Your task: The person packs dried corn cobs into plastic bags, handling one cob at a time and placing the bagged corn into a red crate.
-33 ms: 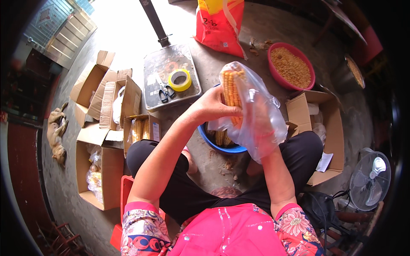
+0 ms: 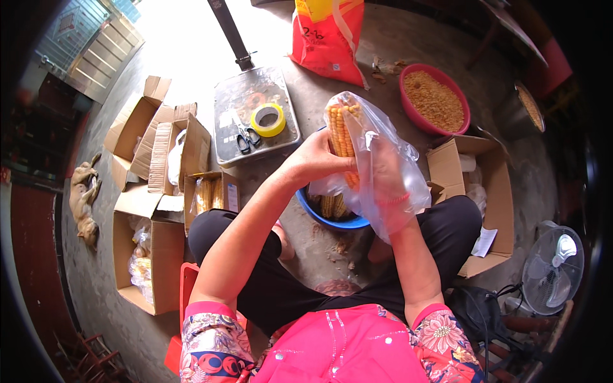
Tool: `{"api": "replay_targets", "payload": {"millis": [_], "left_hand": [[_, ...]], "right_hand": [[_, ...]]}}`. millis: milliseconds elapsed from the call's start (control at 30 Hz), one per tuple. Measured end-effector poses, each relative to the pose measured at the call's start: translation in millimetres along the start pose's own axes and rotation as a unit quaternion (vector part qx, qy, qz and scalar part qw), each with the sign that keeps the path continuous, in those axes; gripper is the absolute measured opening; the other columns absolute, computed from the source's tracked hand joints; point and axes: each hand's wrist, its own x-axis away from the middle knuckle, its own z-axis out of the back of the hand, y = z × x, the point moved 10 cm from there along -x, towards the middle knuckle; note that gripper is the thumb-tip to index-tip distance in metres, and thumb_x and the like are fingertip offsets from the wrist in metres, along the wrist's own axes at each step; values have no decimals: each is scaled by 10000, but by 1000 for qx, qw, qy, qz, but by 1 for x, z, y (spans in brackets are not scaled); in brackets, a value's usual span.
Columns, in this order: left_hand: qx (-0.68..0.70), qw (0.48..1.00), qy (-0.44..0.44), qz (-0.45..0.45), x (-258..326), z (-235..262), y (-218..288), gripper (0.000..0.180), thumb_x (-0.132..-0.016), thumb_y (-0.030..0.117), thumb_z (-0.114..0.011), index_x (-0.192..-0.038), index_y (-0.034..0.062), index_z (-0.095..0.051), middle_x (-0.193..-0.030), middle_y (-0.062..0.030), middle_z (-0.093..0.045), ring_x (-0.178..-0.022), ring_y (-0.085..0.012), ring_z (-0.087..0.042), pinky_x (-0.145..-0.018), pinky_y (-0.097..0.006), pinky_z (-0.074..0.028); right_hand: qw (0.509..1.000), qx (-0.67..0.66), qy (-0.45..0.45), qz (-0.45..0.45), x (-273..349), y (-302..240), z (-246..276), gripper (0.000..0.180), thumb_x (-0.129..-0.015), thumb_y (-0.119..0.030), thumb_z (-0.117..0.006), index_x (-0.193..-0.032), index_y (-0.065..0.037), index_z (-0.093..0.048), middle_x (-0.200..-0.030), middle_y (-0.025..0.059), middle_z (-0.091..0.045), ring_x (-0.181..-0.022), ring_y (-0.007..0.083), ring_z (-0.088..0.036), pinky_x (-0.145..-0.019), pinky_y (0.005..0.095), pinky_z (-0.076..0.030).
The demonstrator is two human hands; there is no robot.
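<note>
My left hand (image 2: 319,155) is closed around yellow corn cobs (image 2: 340,131), held upright in front of me with the thumb across their near side. A clear plastic bag (image 2: 408,175) covers the top and right side of the cobs. Inside that bag is my right hand (image 2: 387,169), up to the wrist; the cloudy plastic hides how its fingers lie. Below both hands, a blue basin (image 2: 348,223) holds more corn cobs (image 2: 333,207); the bag and hands cover much of it.
Left are open cardboard boxes (image 2: 167,255) with bagged corn; another box (image 2: 501,210) stands right. A platform scale (image 2: 230,102) carries yellow tape (image 2: 268,120) and scissors (image 2: 244,142). Beyond are a pink basin (image 2: 403,96) of kernels and a red sack (image 2: 325,54). A fan (image 2: 552,271) is at right, a dog (image 2: 83,201) at left.
The cobs, the bag and both hands have shifted very slightly to the left. My left hand's grip looks the same.
</note>
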Motion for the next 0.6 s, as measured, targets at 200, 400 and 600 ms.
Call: {"api": "replay_targets", "payload": {"millis": [200, 400, 600], "left_hand": [[252, 959, 117, -63, -3, 36, -2, 386, -770, 129, -670, -1106, -3, -531, -984, -88, -622, -867, -164, -618, -761, -301, -515], [320, 921, 191, -115, 15, 80, 17, 434, -803, 148, -643, -1180, 12, -475, -1033, -115, -600, -930, -226, -606, -844, -366, -503], [318, 925, 189, -82, 12, 67, 22, 444, -770, 165, -672, -1133, 4, -473, -952, -96, -583, -849, -193, -605, -762, -331, -513]], "right_hand": [[966, 197, -167, 5, -26, -42, -30, 369, -912, -183, -512, -1230, 2, -490, -1164, 82, -548, -1036, 123, -518, -906, 275, -424], [919, 85, -364, -123, 0, -70, -22, 670, -903, -549, -356, -1302, -18, -436, -1164, 129, -567, -1080, 201, -527, -953, 342, -368], [870, 412, -267, 50, -6, -56, -18, 429, -838, -210, -642, -1186, 8, -519, -969, 102, -614, -912, 154, -575, -865, 307, -438]]}}
